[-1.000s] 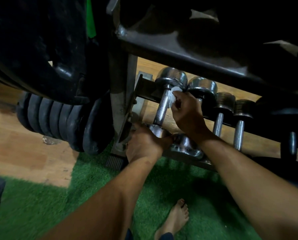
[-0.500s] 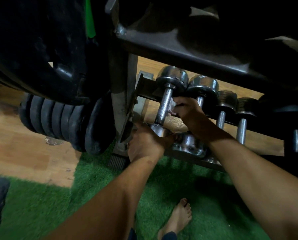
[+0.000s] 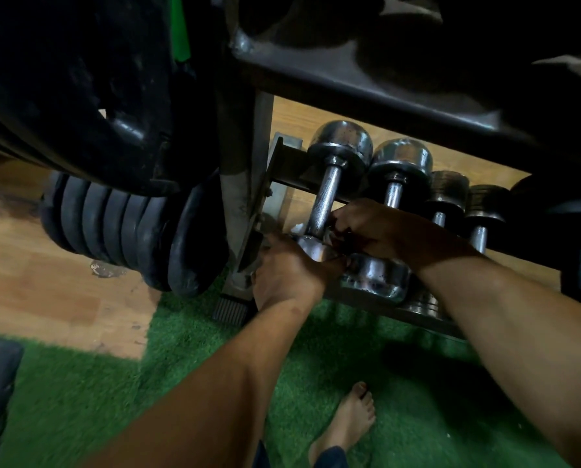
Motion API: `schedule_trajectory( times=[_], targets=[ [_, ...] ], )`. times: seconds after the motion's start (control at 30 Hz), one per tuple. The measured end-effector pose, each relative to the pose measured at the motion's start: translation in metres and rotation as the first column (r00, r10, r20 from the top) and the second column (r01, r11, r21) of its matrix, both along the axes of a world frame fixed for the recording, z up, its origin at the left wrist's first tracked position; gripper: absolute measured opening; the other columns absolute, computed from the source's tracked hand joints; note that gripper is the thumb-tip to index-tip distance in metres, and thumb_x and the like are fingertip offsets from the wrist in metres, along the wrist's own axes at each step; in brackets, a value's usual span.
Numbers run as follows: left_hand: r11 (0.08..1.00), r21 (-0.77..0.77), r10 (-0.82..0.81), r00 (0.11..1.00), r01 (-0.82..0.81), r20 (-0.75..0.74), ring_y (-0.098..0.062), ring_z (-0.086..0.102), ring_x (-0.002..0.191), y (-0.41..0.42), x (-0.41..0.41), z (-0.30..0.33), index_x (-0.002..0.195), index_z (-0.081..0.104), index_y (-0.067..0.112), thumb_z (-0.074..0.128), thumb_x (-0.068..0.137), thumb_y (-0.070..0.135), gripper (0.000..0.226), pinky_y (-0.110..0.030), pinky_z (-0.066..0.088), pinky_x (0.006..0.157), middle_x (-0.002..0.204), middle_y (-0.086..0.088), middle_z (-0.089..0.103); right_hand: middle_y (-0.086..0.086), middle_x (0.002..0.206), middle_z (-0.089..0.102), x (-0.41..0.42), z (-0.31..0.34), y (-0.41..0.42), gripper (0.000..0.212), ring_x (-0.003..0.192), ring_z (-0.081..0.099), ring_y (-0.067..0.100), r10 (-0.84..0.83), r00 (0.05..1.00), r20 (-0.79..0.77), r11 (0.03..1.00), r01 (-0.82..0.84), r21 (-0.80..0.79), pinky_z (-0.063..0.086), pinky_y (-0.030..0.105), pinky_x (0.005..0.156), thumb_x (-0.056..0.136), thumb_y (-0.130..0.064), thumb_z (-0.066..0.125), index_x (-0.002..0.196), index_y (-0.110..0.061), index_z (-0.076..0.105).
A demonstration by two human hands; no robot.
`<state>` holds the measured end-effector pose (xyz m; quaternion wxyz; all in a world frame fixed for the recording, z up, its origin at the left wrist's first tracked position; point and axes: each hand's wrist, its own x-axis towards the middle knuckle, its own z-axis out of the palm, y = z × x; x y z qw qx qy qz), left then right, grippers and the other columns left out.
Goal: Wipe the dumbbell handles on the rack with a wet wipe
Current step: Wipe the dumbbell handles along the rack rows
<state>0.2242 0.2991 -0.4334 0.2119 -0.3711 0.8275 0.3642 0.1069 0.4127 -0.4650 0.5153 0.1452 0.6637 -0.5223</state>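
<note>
Low on the rack [image 3: 360, 81], bottom tier, far left end: first chrome dumbbell [image 3: 341, 148], long axis running from the near rail up and away to the far rail, tilted slightly right at the top. Knurled handle [image 3: 323, 201] bare along most of its length, covered only at the near end.

Right hand [image 3: 366, 228] curled around that near end of the handle, fingers closed, a scrap of white wet wipe [image 3: 298, 227] peeking out on the left side of the bar; how much of the wipe sits inside the fist cannot be told. Left hand [image 3: 287, 275] lower and nearer, clamped over the near chrome head of the same dumbbell, apparently steadying it against the front rail.

Judging by this: wipe at the bottom of its stroke, so the coming move likely a slide up along the bar's axis, away from the body toward the far head. Right hand the only one on the handle; left too low to help beyond bracing.

Next along the tier, just to the right: second chrome dumbbell [image 3: 402, 158], parallel and touching or nearly so, then smaller dark-headed ones [image 3: 449, 187]. Handles there not yet reached. Tight gap between neighbours, so knuckles likely to brush the second bar.
</note>
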Motion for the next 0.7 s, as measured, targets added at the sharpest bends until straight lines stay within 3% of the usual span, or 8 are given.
schedule_trajectory(
  times=[0.1, 0.17, 0.27, 0.37, 0.5, 0.6, 0.7],
  targets=[
    [1.0, -0.009, 0.006, 1.0, -0.006, 0.001, -0.037, 0.065, 0.11, 0.001, 0.0, 0.0, 0.131, 0.043, 0.013, 0.085, 0.056, 0.072, 0.104, -0.042, 0.054, 0.083, 0.126, -0.011, 0.062, 0.015, 0.071, 0.057, -0.004, 0.0, -0.002, 0.028, 0.061, 0.059, 0.019, 0.056, 0.998, -0.004, 0.997, -0.056, 0.056, 0.051, 0.026, 0.053, 0.089, 0.019, 0.038, 0.078, 0.003, 0.059],
    [1.0, -0.008, 0.01, 1.0, -0.01, 0.0, -0.036, 0.065, 0.11, 0.001, 0.0, -0.001, 0.13, 0.044, 0.015, 0.086, 0.056, 0.071, 0.102, -0.041, 0.052, 0.083, 0.126, -0.01, 0.062, 0.017, 0.078, 0.058, -0.005, 0.0, -0.001, 0.026, 0.067, 0.06, 0.02, 0.064, 0.998, 0.016, 0.997, -0.064, 0.037, 0.052, 0.026, 0.059, 0.09, 0.019, 0.038, 0.089, 0.007, 0.061],
    [1.0, 0.004, 0.008, 1.0, -0.008, -0.006, -0.036, 0.065, 0.11, 0.001, 0.0, -0.002, 0.133, 0.043, 0.015, 0.085, 0.053, 0.074, 0.108, -0.042, 0.054, 0.084, 0.127, -0.01, 0.063, 0.017, 0.08, 0.058, -0.005, -0.002, -0.001, 0.024, 0.06, 0.063, 0.015, -0.022, 0.994, 0.105, 1.0, 0.024, -0.016, 0.055, 0.021, 0.051, 0.092, 0.016, 0.038, 0.103, 0.008, 0.058],
    [1.0, -0.018, -0.009, 1.0, 0.009, -0.005, -0.038, 0.063, 0.115, 0.001, 0.0, -0.002, 0.141, 0.038, 0.011, 0.084, 0.053, 0.076, 0.119, -0.044, 0.054, 0.088, 0.131, -0.013, 0.061, 0.018, 0.083, 0.055, -0.005, -0.006, 0.002, 0.018, 0.061, 0.064, 0.015, -0.071, 0.987, 0.147, 0.996, 0.079, -0.049, 0.054, 0.023, 0.053, 0.094, 0.01, 0.041, 0.104, 0.004, 0.055],
    [1.0, -0.026, -0.003, 1.0, 0.002, -0.014, -0.037, 0.063, 0.115, 0.0, 0.0, -0.003, 0.144, 0.035, 0.008, 0.083, 0.052, 0.077, 0.125, -0.045, 0.055, 0.089, 0.13, -0.013, 0.061, 0.015, 0.078, 0.06, -0.006, -0.002, 0.012, 0.019, 0.07, 0.061, 0.023, 0.181, 0.981, 0.076, 0.981, -0.175, -0.078, 0.05, 0.034, 0.064, 0.09, 0.006, 0.044, 0.08, 0.001, 0.06],
    [1.0, 0.005, 0.014, 1.0, -0.014, -0.021, -0.036, 0.065, 0.111, 0.0, 0.002, -0.003, 0.141, 0.038, 0.01, 0.086, 0.054, 0.072, 0.116, -0.045, 0.056, 0.086, 0.126, -0.011, 0.064, 0.007, 0.079, 0.066, -0.012, -0.004, 0.016, 0.017, 0.07, 0.064, 0.018, 0.295, 0.955, -0.037, 0.956, -0.295, 0.012, 0.054, 0.029, 0.064, 0.09, -0.002, 0.053, 0.082, -0.009, 0.066],
    [1.0, 0.014, 0.011, 1.0, -0.011, -0.014, -0.038, 0.064, 0.111, -0.001, 0.002, -0.003, 0.142, 0.036, 0.011, 0.084, 0.052, 0.074, 0.121, -0.048, 0.056, 0.087, 0.127, -0.012, 0.062, 0.007, 0.068, 0.065, -0.016, -0.007, 0.013, 0.024, 0.065, 0.06, 0.017, 0.365, 0.928, -0.079, 0.93, -0.36, 0.072, 0.049, 0.026, 0.058, 0.087, 0.005, 0.053, 0.07, -0.005, 0.068]
  ],
)
